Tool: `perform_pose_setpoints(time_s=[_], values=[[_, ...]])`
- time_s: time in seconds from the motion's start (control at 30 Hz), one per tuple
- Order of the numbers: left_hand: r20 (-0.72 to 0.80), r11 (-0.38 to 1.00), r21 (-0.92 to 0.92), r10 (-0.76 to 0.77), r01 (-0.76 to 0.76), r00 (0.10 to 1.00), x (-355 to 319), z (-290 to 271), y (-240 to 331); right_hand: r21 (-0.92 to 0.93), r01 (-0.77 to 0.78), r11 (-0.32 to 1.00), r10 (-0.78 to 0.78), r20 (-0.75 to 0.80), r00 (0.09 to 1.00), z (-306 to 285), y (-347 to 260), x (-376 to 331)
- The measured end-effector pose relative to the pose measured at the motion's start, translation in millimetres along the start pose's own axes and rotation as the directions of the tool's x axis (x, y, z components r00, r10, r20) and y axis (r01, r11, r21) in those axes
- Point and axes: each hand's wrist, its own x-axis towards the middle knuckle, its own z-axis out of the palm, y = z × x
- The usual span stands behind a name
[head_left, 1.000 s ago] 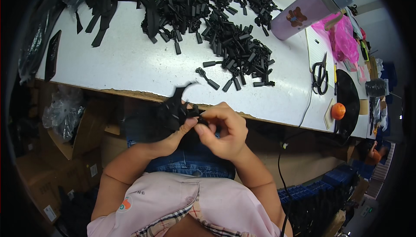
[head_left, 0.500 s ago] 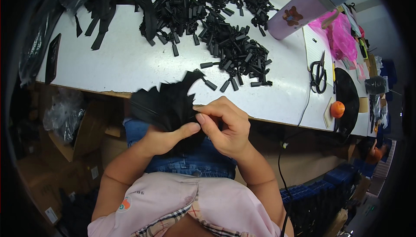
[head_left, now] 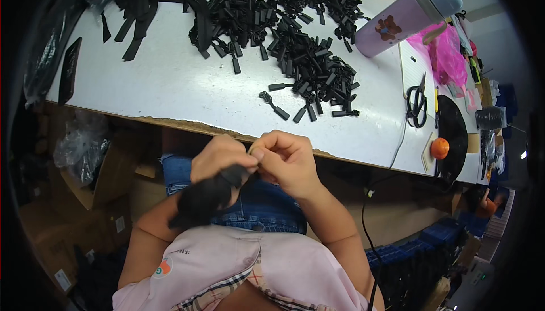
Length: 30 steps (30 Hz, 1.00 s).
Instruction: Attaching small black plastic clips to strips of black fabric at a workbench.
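My left hand [head_left: 220, 156] is closed around one end of a bundle of black fabric strips [head_left: 205, 196], held over my lap just in front of the table edge. The loose part of the bundle hangs toward my left forearm and is smeared by motion. Against the left fingertips, my right hand [head_left: 288, 162] pinches with thumb and forefinger. Something thin and yellowish shows between the fingertips, too small to name. On the table beyond lies a big heap of black zipper pulls [head_left: 315, 67], with one stray puller [head_left: 275, 106] nearest my hands.
A lilac bottle [head_left: 392, 27] stands at the back right. Scissors [head_left: 417, 103], an orange fruit [head_left: 440, 148] and a pink plastic bag [head_left: 445, 55] are on the right side. Black strips [head_left: 136, 21] and a dark phone-like slab [head_left: 70, 71] lie left. A cable [head_left: 366, 220] hangs from the table edge.
The bundle has swung down from its fanned-out position at the table edge toward my left forearm. My left hand has turned over and risen, and both hands' fingertips stay together.
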Motion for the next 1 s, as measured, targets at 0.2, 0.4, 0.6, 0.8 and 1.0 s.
perform_pose_setpoints(time_s=[0.2, 0.4, 0.6, 0.8, 1.0], values=[[0.154, 0.507, -0.613, -0.677, 0.607, 0.720, -1, 2, 3, -0.924, 0.121, -0.362, -0.612, 0.333, 0.717, 9, -17, 46], [0.211, 0.512, -0.535, -0.689, 0.672, 0.693, 4, -2, 12, -0.922, 0.028, -0.385, -0.529, 0.246, 0.812, 4, -25, 34], [0.137, 0.644, -0.404, -0.659, 0.650, 0.739, 5, 2, 11, -0.961, 0.215, 0.174, -0.509, 0.099, 0.855, -8, -30, 10], [0.142, 0.601, -0.437, -0.688, 0.669, 0.712, 5, 12, 11, -0.746, 0.593, 0.302, -0.711, 0.239, 0.662, -8, -8, -4], [0.173, 0.634, -0.404, -0.655, 0.659, 0.736, 4, 16, 9, -0.793, 0.608, 0.037, -0.801, 0.340, 0.493, -10, 2, -3]])
